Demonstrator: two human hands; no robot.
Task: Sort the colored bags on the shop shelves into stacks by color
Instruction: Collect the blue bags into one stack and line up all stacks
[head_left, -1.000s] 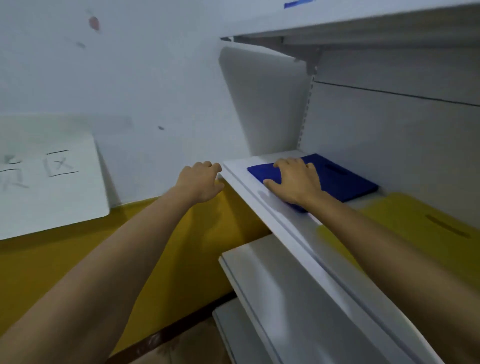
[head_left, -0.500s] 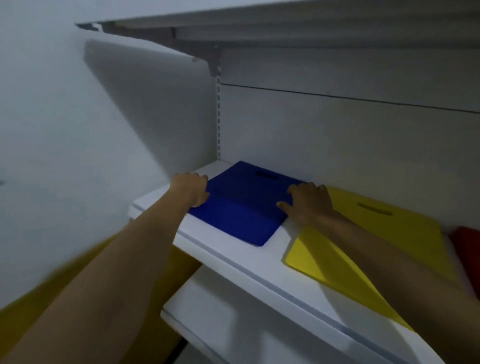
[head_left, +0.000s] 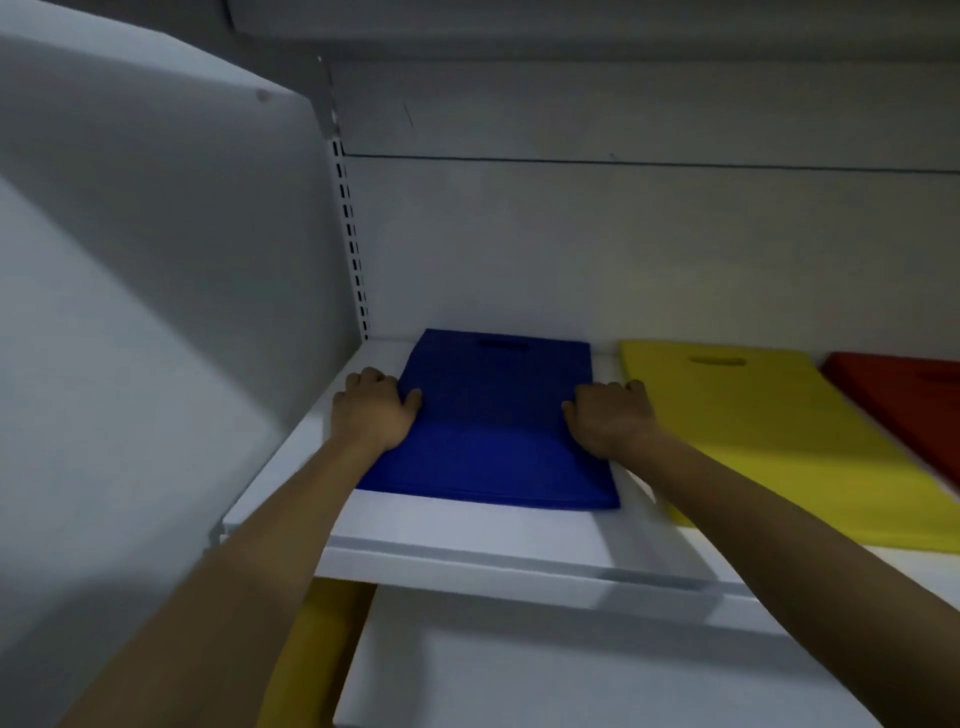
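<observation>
The shelf (head_left: 467, 540) carries three colours, each in its own place, so the sorting looks to me nearly finished here. The yellow bags (head_left: 779, 441) lie flat in the middle, with their handle slot toward the back wall. The blue bags (head_left: 493, 431) lie at the left end, near the yellow ones but apart from them. The red bags (head_left: 904, 400) are just beside the yellow, cut off by the right border (how many lie in each pile I cannot tell). The left hand (head_left: 371, 415) holds the left edge of the blue pile and the right hand (head_left: 608, 418) its right edge, fingers curled on the sides, thumbs on top. What remains, I judge, is squaring this pile, and any shelves outside the view.
</observation>
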